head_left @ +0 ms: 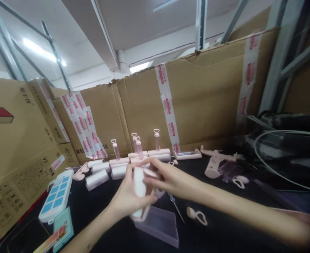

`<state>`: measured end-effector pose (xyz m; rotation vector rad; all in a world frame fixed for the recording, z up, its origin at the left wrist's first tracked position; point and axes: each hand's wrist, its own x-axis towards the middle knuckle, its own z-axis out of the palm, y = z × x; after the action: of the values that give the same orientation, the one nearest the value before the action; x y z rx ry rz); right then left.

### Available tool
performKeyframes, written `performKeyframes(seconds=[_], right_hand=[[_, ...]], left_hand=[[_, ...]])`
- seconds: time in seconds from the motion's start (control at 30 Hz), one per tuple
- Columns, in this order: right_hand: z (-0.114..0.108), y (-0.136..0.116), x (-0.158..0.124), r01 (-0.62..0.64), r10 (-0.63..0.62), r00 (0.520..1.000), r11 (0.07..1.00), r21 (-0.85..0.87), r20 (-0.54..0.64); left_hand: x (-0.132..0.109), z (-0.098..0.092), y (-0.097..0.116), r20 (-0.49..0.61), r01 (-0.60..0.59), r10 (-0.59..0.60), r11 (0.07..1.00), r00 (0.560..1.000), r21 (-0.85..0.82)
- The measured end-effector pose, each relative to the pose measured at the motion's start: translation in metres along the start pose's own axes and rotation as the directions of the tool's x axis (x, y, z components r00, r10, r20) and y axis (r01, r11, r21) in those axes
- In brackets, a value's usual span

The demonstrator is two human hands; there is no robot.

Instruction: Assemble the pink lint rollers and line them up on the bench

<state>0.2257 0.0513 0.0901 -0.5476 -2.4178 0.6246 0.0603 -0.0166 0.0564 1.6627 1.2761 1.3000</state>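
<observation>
My left hand grasps the white-and-pink roller piece around its lower body, and my right hand pinches at its pink upper edge. I hold it tilted above the black table, over the near end of a clear plastic tray. Motion blurs the piece, so I cannot tell how its parts sit together or whether its edge is seated.

If my fingers press unevenly, I think the thin pink part could twist or crack; if my left grip slackens meanwhile, the roller could slide out and knock the tray. A thin pointed tool lies just beyond my right wrist, its tip towards me, so dropping that wrist carelessly risks a prick or sends it rolling. The loose heart-shaped handle beside it could be swept off by my forearm. Farther back, the upright heart-topped handle and its neighbours stand close behind my knuckles; reaching too far forward might tip one. The power strip sits well apart to my left.
</observation>
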Motion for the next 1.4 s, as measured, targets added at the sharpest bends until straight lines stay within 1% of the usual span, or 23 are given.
performKeyframes(seconds=[0.1,0.17,0.23,0.3,0.37,0.47,0.6,0.67,0.73,0.8,0.83,0.87,0.9,0.97,1.0,1.03,1.1,1.17,1.23,1.27,1.33,1.37,1.4], right_hand=[[0.002,-0.015,-0.025,0.022,0.002,0.984,0.991,-0.134,0.176],[0.006,-0.025,-0.039,-0.008,0.056,0.956,0.986,-0.167,0.289],[0.008,-0.033,-0.049,-0.055,0.099,0.907,0.991,-0.119,0.41],[0.008,-0.039,-0.056,-0.08,0.088,0.863,0.996,-0.037,0.497],[0.007,-0.04,-0.059,-0.073,0.046,0.851,0.997,0.031,0.523],[0.009,-0.039,-0.062,-0.032,-0.03,0.862,0.993,0.113,0.506],[0.013,-0.038,-0.064,-0.008,-0.07,0.869,0.988,0.155,0.489],[0.013,-0.037,-0.064,-0.025,-0.063,0.87,0.985,0.172,0.489],[0.009,-0.033,-0.063,-0.098,-0.027,0.87,0.969,0.227,0.493],[0.005,-0.026,-0.061,-0.238,0.047,0.875,0.909,0.343,0.482],[0.004,-0.021,-0.061,-0.302,0.089,0.883,0.859,0.413,0.462],[0.003,-0.017,-0.061,-0.339,0.122,0.898,0.805,0.487,0.422],[0.004,-0.013,-0.061,-0.342,0.144,0.918,0.758,0.555,0.369],[0.011,-0.008,-0.061,-0.272,0.138,0.958,0.713,0.647,0.252],[0.015,-0.007,-0.06,-0.218,0.117,0.974,0.703,0.677,0.193],[0.019,-0.006,-0.058,-0.165,0.098,0.986,0.691,0.704,0.135],[0.024,-0.006,-0.053,-0.092,0.09,0.995,0.675,0.732,0.043],[0.024,-0.005,-0.047,-0.029,0.106,0.992,0.717,0.697,-0.068],[0.021,-0.001,-0.041,-0.001,0.105,0.984,0.81,0.587,-0.142],[0.021,0.002,-0.039,0.0,0.099,0.982,0.853,0.522,-0.162],[0.024,0.008,-0.039,-0.026,0.089,0.987,0.915,0.403,-0.137],[0.028,0.01,-0.039,-0.036,0.073,0.993,0.941,0.338,-0.098],[0.032,0.012,-0.04,-0.032,0.045,0.998,0.966,0.256,-0.048]], left_hand=[[-0.028,-0.001,0.0,0.163,0.066,-0.103,0.974,0.981,0.219],[-0.044,0.0,0.003,0.295,0.064,-0.175,0.935,0.94,0.35],[-0.056,0.001,0.01,0.395,0.056,-0.259,0.888,0.882,0.457],[-0.064,0.003,0.02,0.433,0.075,-0.355,0.837,0.829,0.542],[-0.069,0.004,0.029,0.421,0.088,-0.43,0.776,0.799,0.625],[-0.073,0.006,0.038,0.392,0.066,-0.457,0.713,0.798,0.698],[-0.076,0.007,0.04,0.429,0.041,-0.446,0.729,0.786,0.684],[-0.077,0.006,0.04,0.432,0.055,-0.464,0.728,0.774,0.683],[-0.077,0.003,0.04,0.435,0.045,-0.452,0.732,0.779,0.68],[-0.077,0.001,0.038,0.437,0.036,-0.395,0.774,0.808,0.632],[-0.077,0.001,0.035,0.421,0.044,-0.347,0.812,0.838,0.582],[-0.076,0.002,0.032,0.39,0.057,-0.295,0.853,0.872,0.518],[-0.074,0.005,0.029,0.337,0.077,-0.247,0.891,0.908,0.447],[-0.067,0.013,0.022,0.201,0.091,-0.156,0.95,0.967,0.3],[-0.063,0.017,0.019,0.129,0.069,-0.103,0.967,0.986,0.245],[-0.057,0.021,0.016,0.07,0.028,-0.044,0.976,0.997,0.216],[-0.046,0.021,0.011,0.031,-0.081,0.076,0.969,0.997,0.233],[-0.037,0.008,0.002,0.075,-0.149,0.132,0.943,0.988,0.297],[-0.03,-0.013,-0.015,0.162,-0.139,0.088,0.931,0.983,0.336],[-0.028,-0.023,-0.026,0.242,-0.121,0.038,0.932,0.97,0.342],[-0.027,-0.039,-0.055,0.402,-0.07,-0.069,0.944,0.913,0.321],[-0.028,-0.042,-0.07,0.44,-0.035,-0.102,0.956,0.892,0.292],[-0.03,-0.041,-0.084,0.42,0.003,-0.115,0.967,0.9,0.257]])
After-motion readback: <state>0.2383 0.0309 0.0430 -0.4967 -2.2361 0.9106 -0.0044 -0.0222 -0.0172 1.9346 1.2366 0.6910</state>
